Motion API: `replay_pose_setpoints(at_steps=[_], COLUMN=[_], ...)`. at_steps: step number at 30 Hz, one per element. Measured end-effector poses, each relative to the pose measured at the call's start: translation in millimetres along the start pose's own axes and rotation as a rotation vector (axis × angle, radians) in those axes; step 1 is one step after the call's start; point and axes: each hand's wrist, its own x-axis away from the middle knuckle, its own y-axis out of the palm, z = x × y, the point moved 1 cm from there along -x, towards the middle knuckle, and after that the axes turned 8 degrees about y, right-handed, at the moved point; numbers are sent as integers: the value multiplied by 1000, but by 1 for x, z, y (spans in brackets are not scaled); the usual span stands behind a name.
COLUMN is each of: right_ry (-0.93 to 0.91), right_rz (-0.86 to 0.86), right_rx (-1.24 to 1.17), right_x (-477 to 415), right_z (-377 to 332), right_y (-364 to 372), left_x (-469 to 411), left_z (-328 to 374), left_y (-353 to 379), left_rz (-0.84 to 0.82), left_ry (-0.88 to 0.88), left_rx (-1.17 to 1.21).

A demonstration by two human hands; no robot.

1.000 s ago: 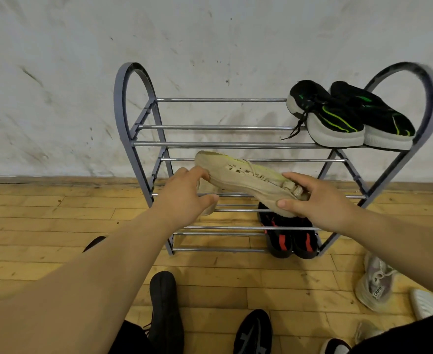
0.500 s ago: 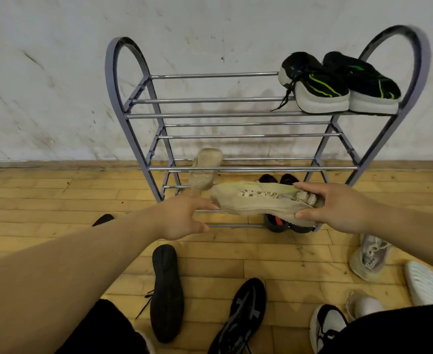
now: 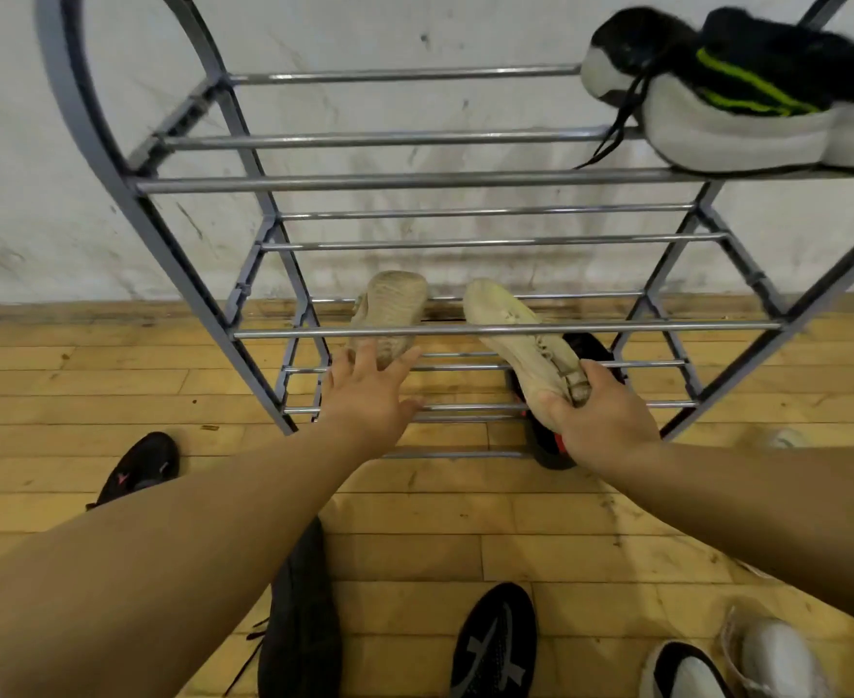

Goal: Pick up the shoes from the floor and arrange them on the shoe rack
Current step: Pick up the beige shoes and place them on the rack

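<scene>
A grey metal shoe rack [image 3: 435, 330] stands against the white wall. My right hand [image 3: 598, 420] grips the heel of a beige shoe [image 3: 520, 340], whose toe points in over the low shelf bars. A second beige shoe [image 3: 389, 309] lies tilted on the same shelf to the left. My left hand [image 3: 369, 390] is spread open with its fingertips touching that shoe's heel. A black and green pair [image 3: 737, 88] sits on the top shelf at the right. A black and red pair [image 3: 550, 440] sits on the bottom shelf, partly hidden by my right hand.
On the wooden floor lie loose shoes: a black one [image 3: 137, 468] at the left, a black one [image 3: 299, 622] under my left forearm, a black one [image 3: 495, 642] in the middle, and white ones [image 3: 767, 657] at the bottom right.
The view has moved closer and lower. My right hand turned the beige shoe toe-first and pushed it onto the low shelf. My left hand let go of it and reached to the other beige shoe.
</scene>
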Motion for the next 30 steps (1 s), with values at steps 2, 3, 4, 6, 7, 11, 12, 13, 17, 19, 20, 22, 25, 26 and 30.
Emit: replay_pose_setpoints(at_steps=[2, 3, 4, 6, 7, 11, 12, 13, 17, 19, 20, 22, 25, 26, 30], right_ry=[26, 35, 51, 81, 90, 59, 43, 23, -39, -81, -105, -144, -148, -144, -148], right_rz=[10, 20, 30, 36, 27, -22, -41, -61, -112, -110, -121, -154, -201, -211, -224], right_rx=[-12, -15, -10, 25, 55, 124, 134, 146, 181, 148, 130, 136, 191, 190, 186], right_x=[-17, -23, -29, -35, -36, -38, -40, -41, -40, -38, -36, -31, -27, -26, -26], right_z=[-5, -8, -11, -17, -19, -18, -16, -14, -11, -12, -15, -19, -22, -22, -24], right_y=[13, 19, 24, 33, 38, 43, 43, 42, 39, 38, 38, 43, 52, 54, 53], left_x=[-13, -18, -22, -29, -33, -36, -34, -31, -9, 2, 7, 12, 18, 20, 21], left_z=[-5, -8, -10, -14, -16, -19, -18, -16, 6, 23, 31, 40, 42, 38, 15], left_y=[8, 10, 13, 14, 15, 14, 12, 9, 0, 4, 5, 5, 7, 10, 26], left_rz=[11, 24, 40, 71, 83, 172, 193, 212, 269, 307, 345, 402, 395, 369, 186], left_ry=[-26, -26, -17, 5, 9, 54, 54, 48, 34, 38, 21, -66, -141, -141, -211], left_rx=[-15, -31, -48, -49, -41, -65, -40, 7, 309, 495, 586, 749, 827, 780, 469])
